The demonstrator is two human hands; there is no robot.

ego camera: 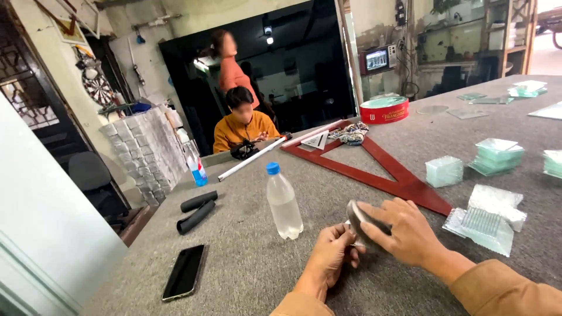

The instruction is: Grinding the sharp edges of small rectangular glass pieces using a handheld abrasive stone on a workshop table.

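Head view: left hand [331, 253] pinches lower edge of round glass piece [358, 221], right hand [403, 230] fingers closed over its top; piece between both hands, above grey felt table [252, 257]. Plastic bottle [283, 202] just left, phone [184, 272] further left.

On the worktop [252, 257] stand two plastic bottles: a clear one [283, 202] and a smaller one [198, 169] at the far edge. Two black rolls [197, 209] lie side by side, near one dark phone [184, 272]. There is one red wooden triangle [374, 167], one white rod [253, 158] and one round red tin [384, 109]. Two other people [242, 120] are in view beyond the worktop.
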